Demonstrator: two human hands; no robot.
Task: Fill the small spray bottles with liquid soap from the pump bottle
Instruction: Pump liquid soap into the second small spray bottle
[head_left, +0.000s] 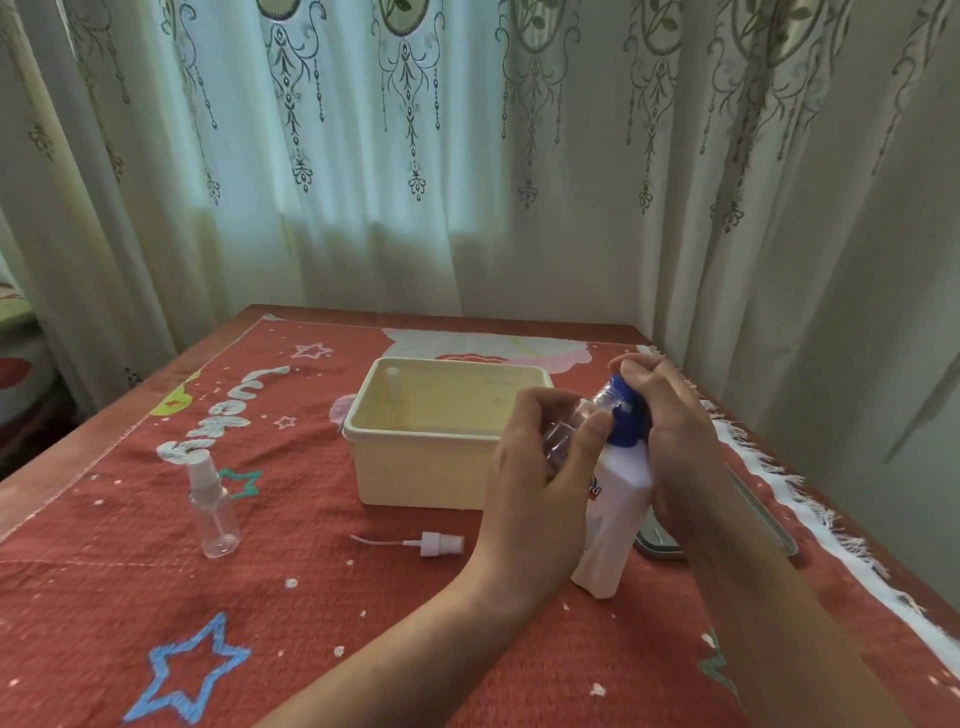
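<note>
The left hand (540, 467) has its grip wrapped round a small clear bottle (574, 426) with no cap on. The bottle leans over, and its long side runs from the palm up and to the right. Its open mouth sits right at the spout of the blue pump top (626, 410).

The right hand (670, 431) has its grip curled over that pump top from above. The white pump bottle (621, 499) stands on the surface (311, 623), a bit tilted, just beside the cream tub (415, 467).

I think the next push must go straight down, and the little mouth must stay under the spout or the soap will miss. The right hand is the one nearer the pump.

Another spray bottle (213, 506) stands well apart to the left with its cap on. A loose spray cap (439, 544) with its thin tube lies on the cloth between them.

The pump bottle has a label with red and blue marks, mostly hidden by the hand, so I cannot read it. The cloth has fluffy white letters, but I cannot make out the word
</note>
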